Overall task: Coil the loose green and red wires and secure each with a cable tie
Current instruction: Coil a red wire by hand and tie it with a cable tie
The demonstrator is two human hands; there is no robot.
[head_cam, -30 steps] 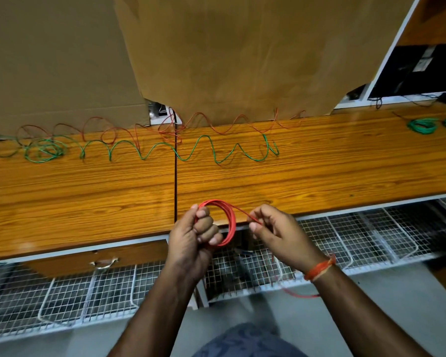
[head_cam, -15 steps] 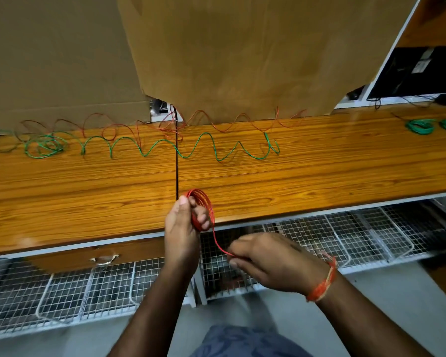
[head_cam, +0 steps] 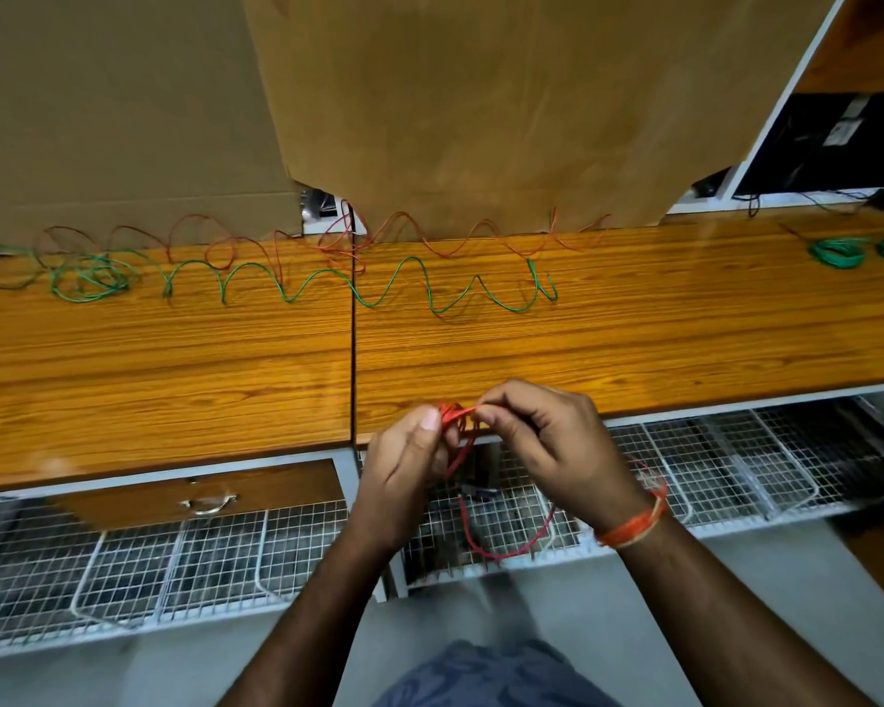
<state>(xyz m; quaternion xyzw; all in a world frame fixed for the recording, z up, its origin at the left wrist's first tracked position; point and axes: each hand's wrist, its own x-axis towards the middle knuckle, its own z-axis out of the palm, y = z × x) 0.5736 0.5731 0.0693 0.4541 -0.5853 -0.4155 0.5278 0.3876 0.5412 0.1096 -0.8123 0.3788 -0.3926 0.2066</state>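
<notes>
My left hand (head_cam: 404, 459) grips a small coil of red wire (head_cam: 452, 418) at the desk's front edge. My right hand (head_cam: 547, 441) pinches the same red wire right beside the coil. A loose tail of that wire (head_cam: 501, 551) hangs in a loop below both hands, over the mesh trays. A wavy loose green wire (head_cam: 404, 283) lies across the back of the wooden desk (head_cam: 174, 380), ending in a tangle (head_cam: 90, 280) at the left. A thin loose red wire (head_cam: 450, 237) runs behind it along the cardboard. No cable tie is visible.
Two coiled green wires (head_cam: 838, 251) lie at the desk's far right. Brown cardboard sheets (head_cam: 455, 104) stand behind the desk. White wire-mesh trays (head_cam: 710, 477) and a drawer with a metal handle (head_cam: 208, 502) sit under the desk edge. A seam (head_cam: 352, 324) splits the desk top.
My right hand came up from below the desk edge to the coil and now pinches the wire beside it. The coil in my left hand looks tighter, and the tail hangs in a loop.
</notes>
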